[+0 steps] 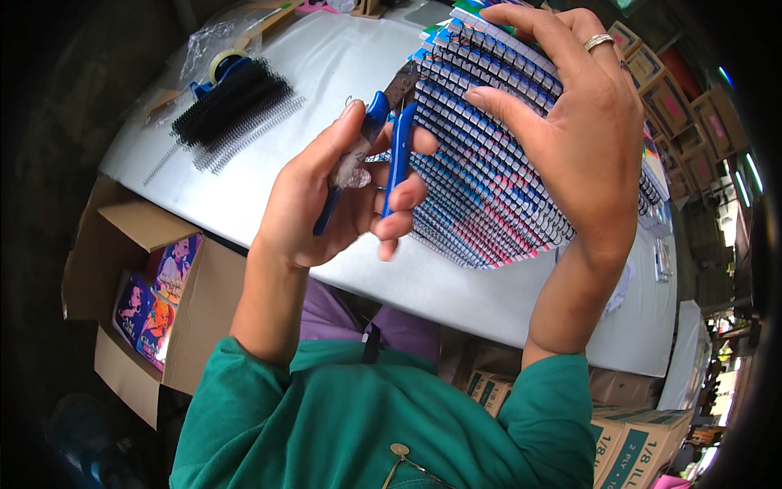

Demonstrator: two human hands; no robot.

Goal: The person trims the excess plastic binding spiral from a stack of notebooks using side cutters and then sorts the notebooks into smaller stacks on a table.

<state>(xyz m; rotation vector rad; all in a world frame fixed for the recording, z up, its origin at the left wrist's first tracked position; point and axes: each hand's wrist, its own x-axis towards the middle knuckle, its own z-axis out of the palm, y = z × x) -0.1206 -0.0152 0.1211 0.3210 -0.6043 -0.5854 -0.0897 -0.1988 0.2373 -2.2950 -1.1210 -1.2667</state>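
Note:
My left hand point(314, 183) holds blue-handled cutting pliers point(398, 155). Their handles are apart, and the dark metal jaws point up against the edge of a tall stack of spiral-bound notebooks point(481, 155). Rows of black wire coils on the notebooks' spines face me. My right hand point(582, 122), with a ring on one finger, is spread over the upper right of the stack. Its fingertips reach the top edge, and the thumb stands apart from them in front of the coils. What the jaws close on, if anything, cannot be made out.
Black spiral coils point(236, 110) lie in a bundle on the white table point(342, 49), beside a blue tape dispenser point(199, 88). At the lower left stands an open carton point(208, 285) with colourful notebooks inside. More cartons point(700, 134) are stacked at the right, others point(635, 444) below the table.

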